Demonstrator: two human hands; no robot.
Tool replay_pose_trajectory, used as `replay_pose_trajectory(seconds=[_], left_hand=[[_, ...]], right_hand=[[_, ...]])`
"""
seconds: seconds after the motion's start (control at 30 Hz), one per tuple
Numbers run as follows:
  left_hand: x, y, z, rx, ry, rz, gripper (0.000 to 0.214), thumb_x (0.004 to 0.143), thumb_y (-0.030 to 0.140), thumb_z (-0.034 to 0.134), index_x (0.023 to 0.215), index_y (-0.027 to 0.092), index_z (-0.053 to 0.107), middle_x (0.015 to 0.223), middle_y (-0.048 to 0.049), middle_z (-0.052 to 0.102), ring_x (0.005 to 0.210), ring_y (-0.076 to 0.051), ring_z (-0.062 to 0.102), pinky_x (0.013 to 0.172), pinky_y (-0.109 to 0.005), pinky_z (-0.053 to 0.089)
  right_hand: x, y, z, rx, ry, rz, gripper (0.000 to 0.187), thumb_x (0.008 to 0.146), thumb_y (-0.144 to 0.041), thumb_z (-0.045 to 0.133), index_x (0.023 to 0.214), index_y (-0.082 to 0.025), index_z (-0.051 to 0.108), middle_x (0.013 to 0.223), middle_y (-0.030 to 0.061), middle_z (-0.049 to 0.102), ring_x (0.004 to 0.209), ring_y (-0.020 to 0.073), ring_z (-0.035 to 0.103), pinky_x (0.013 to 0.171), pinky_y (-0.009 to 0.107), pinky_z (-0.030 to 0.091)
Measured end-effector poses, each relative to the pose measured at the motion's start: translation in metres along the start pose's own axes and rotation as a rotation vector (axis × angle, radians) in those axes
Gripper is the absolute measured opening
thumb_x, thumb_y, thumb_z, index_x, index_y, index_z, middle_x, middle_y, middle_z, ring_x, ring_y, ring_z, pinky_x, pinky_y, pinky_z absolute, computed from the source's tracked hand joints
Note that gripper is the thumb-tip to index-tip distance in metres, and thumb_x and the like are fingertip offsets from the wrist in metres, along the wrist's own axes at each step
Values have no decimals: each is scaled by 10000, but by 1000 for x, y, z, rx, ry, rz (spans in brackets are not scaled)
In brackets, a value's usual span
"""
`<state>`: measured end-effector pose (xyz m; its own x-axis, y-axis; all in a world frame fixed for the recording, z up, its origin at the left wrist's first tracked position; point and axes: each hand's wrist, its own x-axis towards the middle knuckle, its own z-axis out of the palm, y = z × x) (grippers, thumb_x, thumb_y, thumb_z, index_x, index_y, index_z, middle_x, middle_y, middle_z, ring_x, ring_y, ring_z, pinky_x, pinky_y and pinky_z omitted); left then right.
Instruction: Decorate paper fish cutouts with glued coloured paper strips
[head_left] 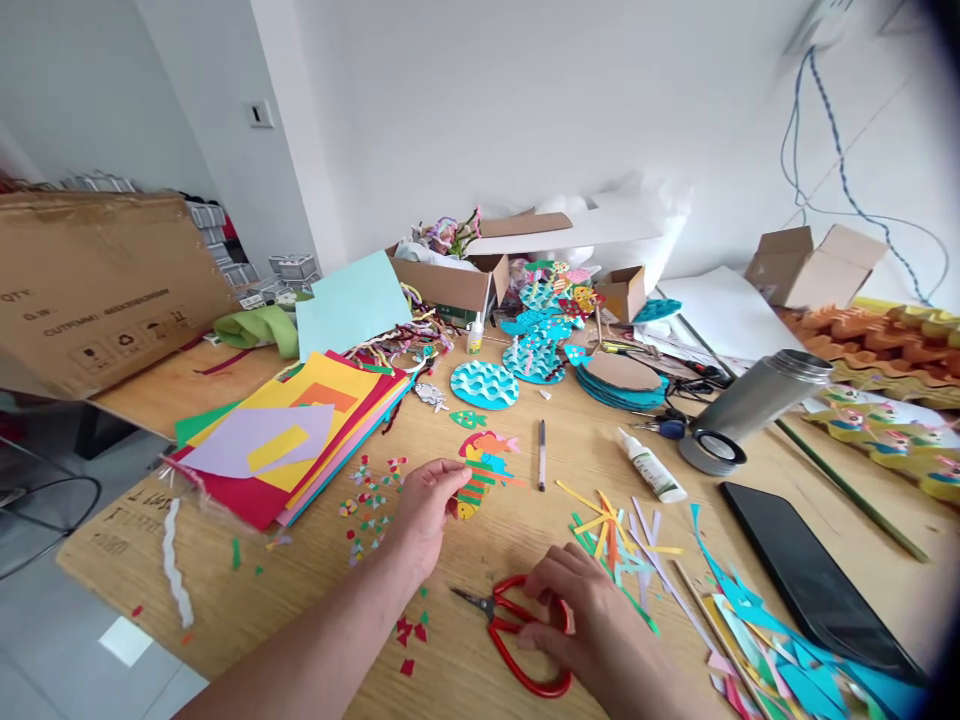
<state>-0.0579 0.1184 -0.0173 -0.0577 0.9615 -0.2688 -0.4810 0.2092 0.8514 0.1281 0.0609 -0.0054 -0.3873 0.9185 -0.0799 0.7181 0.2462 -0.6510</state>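
My left hand (429, 512) pinches a striped paper fish (474, 488) in yellow, green and orange between thumb and fingers, just above the table. Scissors (489, 608) with red handles lie to the right, blades pointing left. My right hand (585, 605) is on the scissors, its fingers curled at the handle loops. Beyond the striped fish lie other paper fish in red, orange and blue, and a green paper fish (469, 419). Small paper bits (373, 490) are scattered left of my left hand, with red scraps (407, 632) nearer me.
Coloured paper sheets (277, 430) are stacked at left. A pen (541, 455), a glue bottle (651, 466), paper strips (607, 530), a black phone (810, 570) and a steel flask (761, 395) lie at right. Blue wavy discs (484, 385) and cardboard boxes (450, 285) are behind.
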Motion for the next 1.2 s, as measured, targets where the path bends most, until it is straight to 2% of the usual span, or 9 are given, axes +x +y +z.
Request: replay_pose_trajectory(seconds=[0.13, 0.3, 0.47, 0.57, 0.67, 0.8, 0.93, 1.0, 1.2], left_hand=[[2, -3, -2, 45, 17, 42, 252, 594, 312, 762, 728, 121, 668, 658, -32, 639, 592, -109, 545, 534, -210, 362], [3, -2, -1, 107, 33, 96, 256, 585, 335, 774, 710, 127, 691, 643, -10, 606, 554, -86, 465, 521, -207, 326], [4, -1, -2, 165, 46, 165, 233, 595, 354, 766, 690, 150, 703, 536, 41, 525, 518, -75, 384, 526, -211, 298], [3, 0, -1, 196, 50, 194, 224, 608, 357, 757, 681, 151, 703, 541, 39, 529, 523, -76, 379, 528, -210, 294], [0, 2, 1, 206, 34, 215, 223, 608, 355, 759, 659, 147, 699, 558, 27, 548, 534, -80, 394, 522, -206, 300], [-3, 4, 3, 236, 16, 243, 251, 623, 376, 758, 690, 141, 703, 569, 21, 567, 515, -78, 413, 491, -201, 305], [-5, 2, 1, 367, 2, 248, 317, 676, 438, 715, 749, 130, 698, 419, 53, 479, 376, -67, 367, 400, -199, 266], [-6, 0, 0, 426, -18, 232, 347, 713, 458, 681, 808, 124, 692, 379, 47, 489, 334, -77, 380, 371, -196, 271], [-7, -3, 0, 427, -90, 254, 307, 746, 415, 653, 850, 127, 666, 676, -67, 698, 437, -118, 569, 348, -178, 336]], right_hand=[[1, -11, 4, -166, -101, 49, 140, 671, -78, 658, 666, -198, 585, 836, 28, 632, 839, 205, 515, 740, 315, 386], [-1, -9, 4, -125, -112, 67, 138, 703, -71, 588, 661, -198, 557, 828, 35, 623, 849, 204, 517, 754, 313, 394], [-9, 3, -3, 190, -61, 91, 63, 817, -225, 546, 754, -219, 553, 793, 17, 586, 712, 165, 508, 657, 283, 410], [-11, 2, -10, 506, -86, 65, 215, 879, -414, 490, 839, -218, 568, 788, 26, 576, 668, 156, 483, 589, 268, 395], [-10, 0, -13, 766, 4, 29, 324, 813, -528, 566, 855, -207, 578, 774, 33, 581, 661, 153, 463, 558, 255, 365], [-5, 2, -8, 896, 213, 66, 349, 673, -506, 728, 743, -198, 579, 651, -14, 503, 598, 131, 397, 541, 245, 331], [-3, 3, -1, 919, 332, 121, 275, 731, -434, 704, 697, -199, 566, 669, -14, 522, 638, 137, 427, 590, 243, 350], [-1, 3, 0, 930, 357, 124, 266, 748, -431, 691, 704, -197, 570, 689, -10, 546, 653, 136, 443, 601, 237, 359], [1, 4, 0, 960, 400, 84, 242, 783, -405, 672, 718, -196, 568, 690, -15, 555, 663, 127, 471, 608, 224, 374]])
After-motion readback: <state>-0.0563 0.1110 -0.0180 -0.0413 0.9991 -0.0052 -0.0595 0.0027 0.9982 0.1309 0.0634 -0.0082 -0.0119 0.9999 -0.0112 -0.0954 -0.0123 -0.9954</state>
